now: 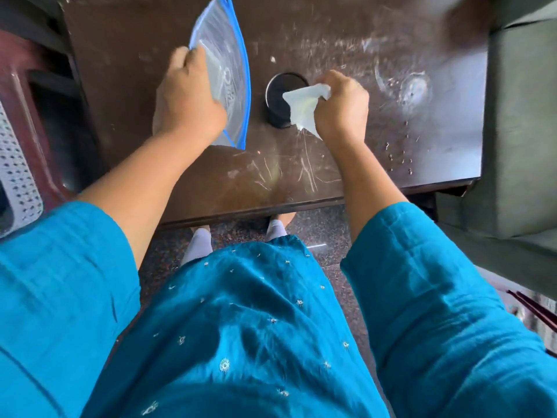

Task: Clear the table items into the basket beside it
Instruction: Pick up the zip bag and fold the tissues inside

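- Brown laminate table (331,34), flat, scratched, smeared with pale scuffs.
- Clear crinkled zip pouch (226,49), blue-edged, at 11 o'clock above the tabletop; gripped by left hand (188,98), fingers curled round its near edge.
- White crumpled tissue (301,107) near centre, clenched in right hand (343,107), draped partly across a black round cup (277,95) standing on the table.
- White perforated basket (15,176) at 9 o'clock, next to maroon plastic seat (18,70); grey cushion (518,116) at 3 o'clock.
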A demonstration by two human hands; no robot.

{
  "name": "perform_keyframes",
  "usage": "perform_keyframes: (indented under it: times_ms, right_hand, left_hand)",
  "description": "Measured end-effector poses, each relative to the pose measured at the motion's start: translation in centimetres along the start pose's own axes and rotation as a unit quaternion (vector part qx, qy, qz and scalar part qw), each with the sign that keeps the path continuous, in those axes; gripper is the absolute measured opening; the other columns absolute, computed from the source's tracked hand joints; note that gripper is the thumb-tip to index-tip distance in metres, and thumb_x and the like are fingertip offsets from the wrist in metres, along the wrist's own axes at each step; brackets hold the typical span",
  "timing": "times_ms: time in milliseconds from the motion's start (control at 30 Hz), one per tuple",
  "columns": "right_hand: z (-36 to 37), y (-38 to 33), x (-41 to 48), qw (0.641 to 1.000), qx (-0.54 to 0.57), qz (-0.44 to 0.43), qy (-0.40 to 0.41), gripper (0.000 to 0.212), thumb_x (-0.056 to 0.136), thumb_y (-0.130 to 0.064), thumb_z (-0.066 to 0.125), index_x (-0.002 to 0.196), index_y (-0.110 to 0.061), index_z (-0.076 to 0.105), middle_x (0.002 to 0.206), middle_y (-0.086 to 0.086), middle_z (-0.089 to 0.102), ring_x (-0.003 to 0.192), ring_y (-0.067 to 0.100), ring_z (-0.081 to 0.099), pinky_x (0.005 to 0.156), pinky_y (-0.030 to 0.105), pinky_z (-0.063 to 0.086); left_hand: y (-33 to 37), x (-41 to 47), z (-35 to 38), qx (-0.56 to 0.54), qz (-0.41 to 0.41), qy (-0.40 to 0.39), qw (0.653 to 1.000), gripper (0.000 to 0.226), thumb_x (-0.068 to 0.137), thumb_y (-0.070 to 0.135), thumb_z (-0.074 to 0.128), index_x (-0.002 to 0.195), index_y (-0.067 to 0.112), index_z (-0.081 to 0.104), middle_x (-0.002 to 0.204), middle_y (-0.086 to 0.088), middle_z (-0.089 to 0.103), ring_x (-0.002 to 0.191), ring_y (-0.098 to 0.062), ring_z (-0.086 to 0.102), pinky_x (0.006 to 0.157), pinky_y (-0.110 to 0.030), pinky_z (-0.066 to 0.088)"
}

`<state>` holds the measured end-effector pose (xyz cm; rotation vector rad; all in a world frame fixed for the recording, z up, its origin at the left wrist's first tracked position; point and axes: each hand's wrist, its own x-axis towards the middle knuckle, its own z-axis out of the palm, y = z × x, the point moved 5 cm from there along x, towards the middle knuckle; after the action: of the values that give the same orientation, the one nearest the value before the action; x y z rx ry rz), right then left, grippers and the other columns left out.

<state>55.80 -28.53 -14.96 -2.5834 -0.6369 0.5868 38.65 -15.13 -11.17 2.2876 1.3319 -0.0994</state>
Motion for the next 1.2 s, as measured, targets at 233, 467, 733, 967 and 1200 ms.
perform_keyframes:
  times_ms: [233,467,733,967,1200]
  right_hand:
    - [2.4,-0.8,2.8,0.999,-0.015,0.033,0.004,0.053,0.075,0.007,0.033,0.111,-0.02,0.059,0.104,0.007,0.066,0.078,0.019,0.047,0.064,0.025,0.036]
    - [7.4,-0.5,2.5,0.981,-0.115,-0.029,-0.152,0.058,0.08,0.008,0.041,0.133,-0.013,0.041,0.123,0.021,0.052,0.108,0.037,0.052,0.08,0.036,0.042]
    - [7.3,-0.9,3.8,0.987,-0.145,-0.012,-0.071,0.046,0.08,0.006,0.048,0.123,-0.009,0.042,0.123,0.02,0.043,0.108,0.037,0.044,0.081,0.042,0.042]
    - [4.4,-3.6,3.2,0.998,-0.037,-0.044,0.032,0.054,0.073,-0.029,0.059,0.123,-0.015,0.044,0.119,0.01,0.047,0.106,0.03,0.041,0.089,0.032,0.031]
    - [0.9,-11.2,3.2,0.939,0.2,-0.225,-0.165,0.089,0.057,-0.016,0.069,0.138,-0.011,0.031,0.121,-0.001,0.049,0.112,0.019,0.048,0.101,0.03,0.036]
  left_hand:
    - [0.5,1.0,2.1,-0.02,0.022,-0.019,0.999,0.047,0.077,0.002,0.05,0.123,0.006,0.04,0.134,-0.013,0.041,0.103,-0.04,0.053,0.087,-0.043,0.044]
    - [-1.3,2.4,3.0,-0.029,-0.028,-0.004,0.999,0.061,0.08,0.002,0.051,0.137,0.01,0.031,0.141,-0.009,0.036,0.113,-0.037,0.05,0.095,-0.041,0.04]
    - [-1.8,3.2,3.3,-0.045,0.001,-0.01,0.999,0.062,0.078,0.003,0.055,0.136,0.01,0.034,0.142,-0.01,0.036,0.115,-0.037,0.049,0.096,-0.039,0.039]
    - [-1.0,3.4,2.3,-0.075,0.066,-0.024,0.995,0.059,0.078,-0.004,0.048,0.133,0.016,0.041,0.139,-0.011,0.039,0.111,-0.036,0.05,0.093,-0.04,0.041]
    - [-0.1,4.3,-2.6,-0.164,0.149,-0.057,0.974,0.048,0.076,-0.01,0.044,0.108,0.019,0.066,0.099,0.001,0.063,0.087,-0.012,0.055,0.072,-0.019,0.038]
